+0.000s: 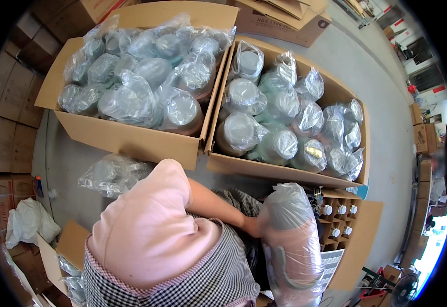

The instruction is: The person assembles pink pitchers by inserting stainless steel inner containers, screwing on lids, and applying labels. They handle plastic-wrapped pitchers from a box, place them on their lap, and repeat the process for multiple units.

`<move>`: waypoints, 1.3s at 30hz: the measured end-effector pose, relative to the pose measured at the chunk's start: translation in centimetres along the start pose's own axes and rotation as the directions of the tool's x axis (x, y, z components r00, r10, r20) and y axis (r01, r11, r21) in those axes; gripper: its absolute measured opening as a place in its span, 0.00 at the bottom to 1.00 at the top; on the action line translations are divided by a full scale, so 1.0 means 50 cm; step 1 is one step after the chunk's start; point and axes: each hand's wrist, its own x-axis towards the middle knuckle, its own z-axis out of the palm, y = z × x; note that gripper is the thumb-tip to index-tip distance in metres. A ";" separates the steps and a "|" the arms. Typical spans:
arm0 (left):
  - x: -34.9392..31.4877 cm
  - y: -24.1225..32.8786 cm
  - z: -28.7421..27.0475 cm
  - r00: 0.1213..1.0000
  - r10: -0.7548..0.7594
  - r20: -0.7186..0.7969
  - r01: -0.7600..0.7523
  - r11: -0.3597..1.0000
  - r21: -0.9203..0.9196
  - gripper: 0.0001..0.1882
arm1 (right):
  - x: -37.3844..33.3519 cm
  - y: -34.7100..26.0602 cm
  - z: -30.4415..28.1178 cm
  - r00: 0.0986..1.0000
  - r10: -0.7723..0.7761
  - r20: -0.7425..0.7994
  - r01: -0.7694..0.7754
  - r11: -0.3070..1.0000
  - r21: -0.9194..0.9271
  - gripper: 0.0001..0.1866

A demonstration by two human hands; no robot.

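My left hand (254, 225) reaches across from a pink sleeve and rests against the left side of a large pink jug (291, 240). The jug is wrapped in a clear plastic bag, with a grey top and a curved grey handle showing through. My fingers wrap at its side, partly hidden by the bag. My right hand is not visible. Just right of the jug, an open carton (359, 220) with cardboard dividers holds several white-capped bottles (341, 210).
Ahead stand two open cartons, a left one (131, 126) and a right one (279, 173), both packed with bagged containers. Crumpled clear plastic (115, 175) lies on the grey floor beside my arm. Stacked boxes (3, 112) line the left; a fan (405, 290) stands at lower right.
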 end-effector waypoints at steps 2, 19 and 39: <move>-0.007 0.001 0.004 1.000 0.012 0.011 -0.012 1.000 0.010 0.16 | 0.004 -0.007 0.013 1.000 0.004 0.031 -0.005 0.999 0.046 0.12; -0.051 0.009 0.001 0.997 0.082 0.000 -0.082 0.996 0.045 0.13 | -0.022 -0.023 0.098 0.989 0.039 0.142 -0.077 0.959 0.273 0.11; -0.076 -0.081 -0.060 0.985 0.132 -0.107 -0.083 0.923 0.376 0.14 | -0.283 0.021 -0.136 0.940 0.156 -0.304 0.063 0.795 0.603 0.11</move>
